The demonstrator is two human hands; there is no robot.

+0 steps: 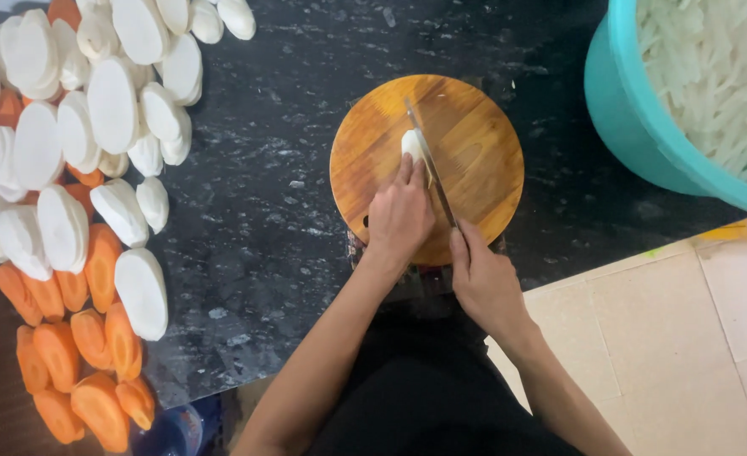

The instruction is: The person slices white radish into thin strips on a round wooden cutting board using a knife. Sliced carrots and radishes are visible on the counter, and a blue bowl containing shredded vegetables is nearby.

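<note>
A round wooden cutting board (475, 143) lies on the dark speckled counter. On it sits a small white radish piece (412, 143). My left hand (399, 215) presses its fingertips on that piece from the near side. My right hand (481, 274) grips the handle of a knife (428, 156), whose long blade runs across the board along the right side of the white piece.
Piles of white radish slices (111, 101) and orange carrot slices (95, 338) cover the counter's left side. A teal tub (635, 118) of shredded white vegetable stands at the upper right. Beige floor tiles (686, 338) show at lower right.
</note>
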